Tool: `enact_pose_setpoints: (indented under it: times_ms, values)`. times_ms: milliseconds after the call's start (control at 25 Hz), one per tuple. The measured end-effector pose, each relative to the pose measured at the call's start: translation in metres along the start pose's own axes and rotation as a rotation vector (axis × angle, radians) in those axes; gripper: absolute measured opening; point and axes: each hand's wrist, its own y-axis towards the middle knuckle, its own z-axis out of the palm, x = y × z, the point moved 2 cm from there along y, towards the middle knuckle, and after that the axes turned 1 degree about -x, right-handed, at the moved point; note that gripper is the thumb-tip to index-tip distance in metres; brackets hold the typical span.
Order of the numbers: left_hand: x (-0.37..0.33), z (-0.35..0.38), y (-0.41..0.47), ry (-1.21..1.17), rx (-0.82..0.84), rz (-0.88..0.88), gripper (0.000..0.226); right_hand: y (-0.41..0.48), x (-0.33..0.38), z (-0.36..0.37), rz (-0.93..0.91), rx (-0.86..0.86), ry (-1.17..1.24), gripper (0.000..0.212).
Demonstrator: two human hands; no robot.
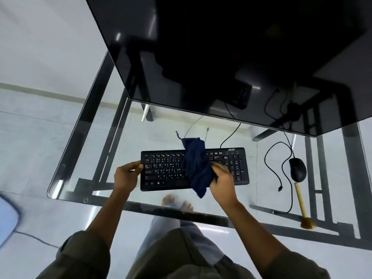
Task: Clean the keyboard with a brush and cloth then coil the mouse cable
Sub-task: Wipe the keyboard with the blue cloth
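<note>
The cloth (196,168) hides the keyboard's (167,170) middle keys. The right hand (222,181) is blurred, its grip clamped on the cloth. At the keyboard's 9 o'clock end the left hand (125,175) clamps the edge, thumb on top. The mouse (298,170), its loose cable (265,160) and the brush (302,206) lie at 3 to 4 o'clock on the glass bench (66,178).

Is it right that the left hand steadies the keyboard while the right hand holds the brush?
Not quite: the head view shows the right hand holding the blue cloth; the brush lies beside the mouse. The left hand does grip the keyboard.
</note>
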Motion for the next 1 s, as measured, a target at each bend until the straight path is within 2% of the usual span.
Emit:
enact_pose_setpoints:
  times_ms: [80,120,200,240,320,440,520,600,640,720,800,840,920,1000]
  values:
    - [0.0,0.0,-0.001,-0.01,0.007,0.006,0.02,-0.002,0.017,0.004,0.093,0.013,0.142,0.042]
    - [-0.002,0.001,-0.001,-0.01,0.007,0.004,0.019,-0.006,0.028,0.013,0.117,0.061,0.145,0.051]
    - [-0.002,0.0,-0.001,0.01,-0.004,0.003,0.019,-0.017,0.051,0.041,0.057,0.19,0.004,0.089]
    - [-0.002,-0.001,0.0,0.021,-0.006,0.001,0.019,-0.022,0.059,0.059,-0.023,0.214,-0.133,0.099]
    - [0.0,-0.002,0.003,0.008,0.007,-0.01,0.018,-0.027,0.073,0.093,-0.184,0.193,-0.312,0.091]
    - [0.005,-0.002,0.004,-0.044,0.023,-0.029,0.018,-0.025,0.085,0.116,-0.337,0.211,-0.357,0.074]
    - [0.006,-0.002,0.004,-0.048,0.006,-0.039,0.018,-0.02,0.075,0.107,-0.474,0.254,-0.377,0.07]
    - [0.007,-0.001,0.004,-0.024,-0.021,-0.042,0.02,-0.019,0.051,0.076,-0.539,0.244,-0.429,0.076]
    - [0.006,-0.001,0.004,-0.016,-0.033,-0.04,0.021,-0.019,0.036,0.056,-0.494,0.187,-0.419,0.081]
    - [0.006,0.001,0.004,-0.033,-0.048,-0.04,0.02,-0.02,-0.005,0.008,-0.22,-0.018,-0.34,0.084]
    - [0.008,0.003,0.003,-0.044,-0.054,-0.038,0.02,-0.026,-0.047,-0.039,0.077,-0.218,-0.286,0.078]
    - [0.008,0.004,0.001,-0.038,-0.057,-0.032,0.02,-0.029,-0.059,-0.053,0.137,-0.282,-0.289,0.074]
    - [0.006,0.005,-0.001,-0.035,-0.065,-0.025,0.019,-0.033,-0.062,-0.052,0.099,-0.3,-0.33,0.072]
    - [0.003,0.005,-0.001,-0.056,-0.07,-0.028,0.02,-0.038,-0.034,-0.02,-0.018,-0.183,-0.341,0.078]
